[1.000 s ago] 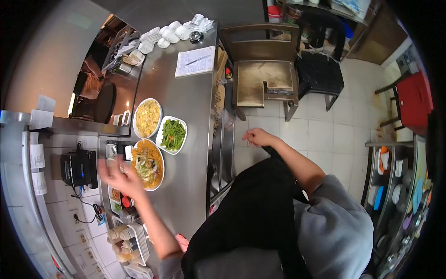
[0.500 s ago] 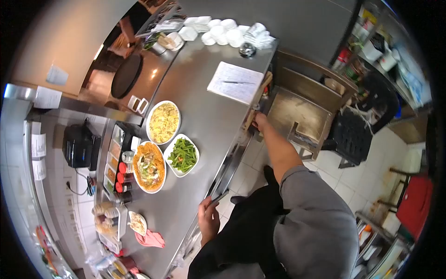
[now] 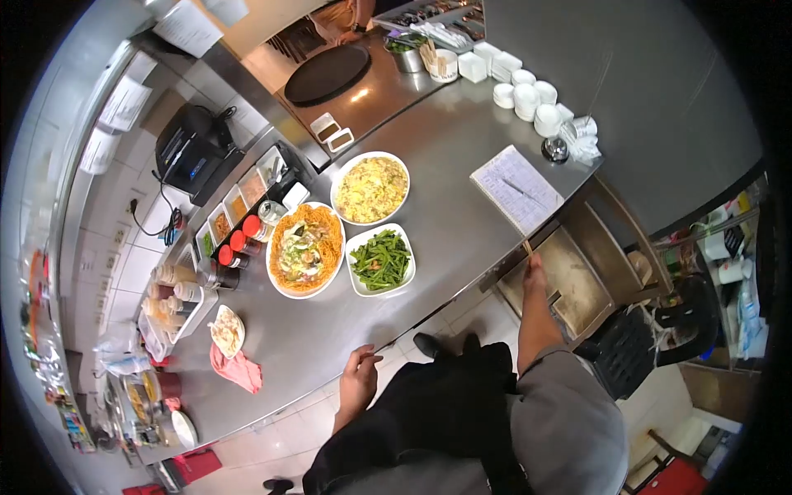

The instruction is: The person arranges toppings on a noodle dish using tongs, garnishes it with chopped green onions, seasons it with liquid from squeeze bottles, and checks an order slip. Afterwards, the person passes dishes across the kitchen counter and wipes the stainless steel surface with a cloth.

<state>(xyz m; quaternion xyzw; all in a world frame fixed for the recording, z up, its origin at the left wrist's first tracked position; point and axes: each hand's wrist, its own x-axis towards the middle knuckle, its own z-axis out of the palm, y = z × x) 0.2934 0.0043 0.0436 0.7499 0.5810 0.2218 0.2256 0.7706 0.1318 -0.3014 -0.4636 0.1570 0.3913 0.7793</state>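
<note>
My left hand [image 3: 359,381] is at the front edge of the steel counter [image 3: 305,355], its fingers curled on the dark thin edge of a drawer [image 3: 386,346]. My right hand [image 3: 535,268] is closed at the counter's front edge, near the order pad. A small brown tip shows just above it; what it grips is too small to name. Beyond my hands stand an oval plate of fried rice [image 3: 371,190], an oval plate of noodles with a saucy topping [image 3: 307,247] and a square bowl of green vegetables [image 3: 381,260].
The order pad [image 3: 516,188] has a pen on it. White dishes [image 3: 525,101] are stacked at the back. Seasoning jars [image 3: 239,241], a small dish of pale food [image 3: 225,330] and a pink cloth [image 3: 238,368] are left. A wooden chair [image 3: 569,264] stands right; another person's hand [image 3: 351,35] shows far back.
The drawer under the counter showed a wide gap before; now only a thin line shows. My right hand has come out from the drawer area. The view has turned.
</note>
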